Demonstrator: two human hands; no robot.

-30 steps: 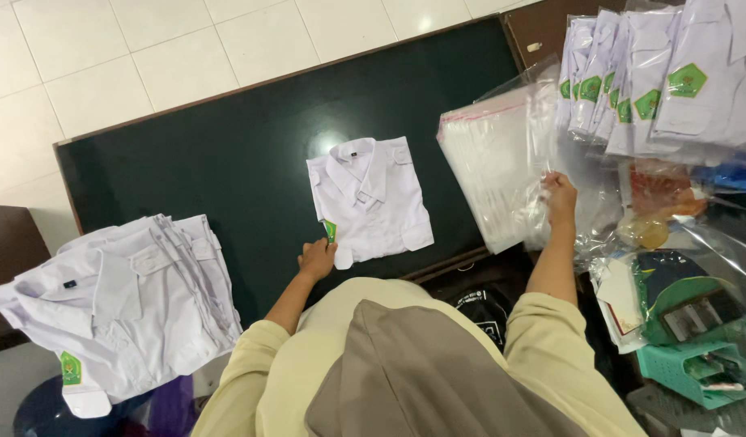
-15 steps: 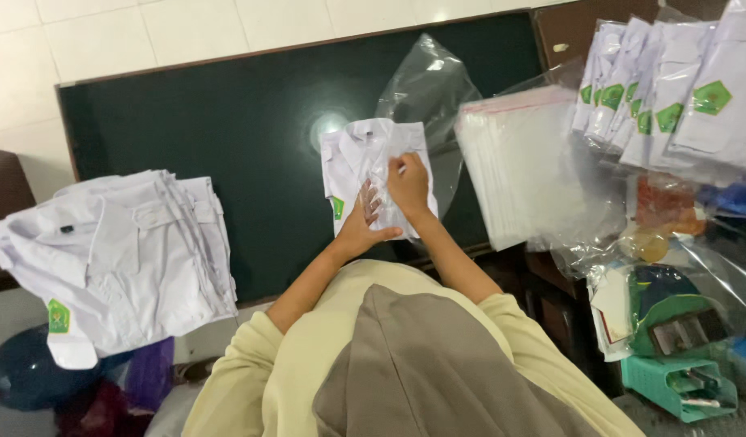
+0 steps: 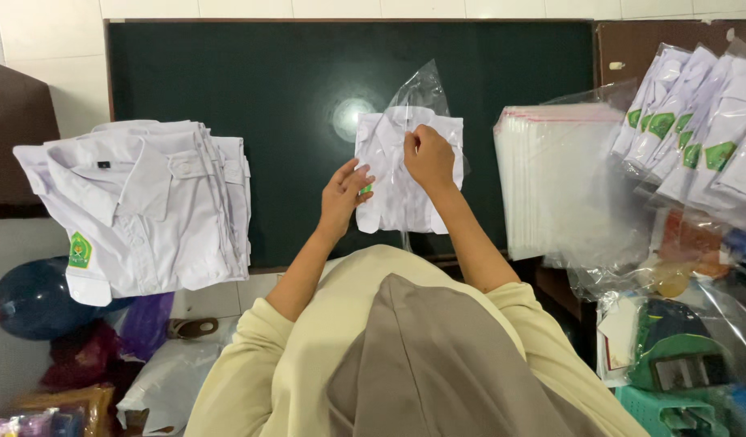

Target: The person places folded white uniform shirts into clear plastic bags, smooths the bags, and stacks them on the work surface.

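A small folded white shirt [image 3: 405, 202] lies on the dark green table [image 3: 267, 97]. Over it is a clear plastic bag [image 3: 417, 91], its far end lifted off the table. My right hand [image 3: 428, 155] pinches the bag above the shirt. At the shirt's left edge my left hand [image 3: 344, 191] has its fingers on the bag and the shirt. Whether the shirt is partly inside the bag cannot be told.
A stack of folded white shirts [image 3: 146, 210] with green badges overhangs the table's left end. A pile of clear bags [image 3: 563, 182] sits at the right, with bagged shirts [image 3: 697, 129] behind it. Bags and a dark balloon [image 3: 33, 299] lie on the floor.
My right hand came from the bag pile at the right with a clear bag and now holds it over the shirt. My left hand shifted to the shirt's left edge.
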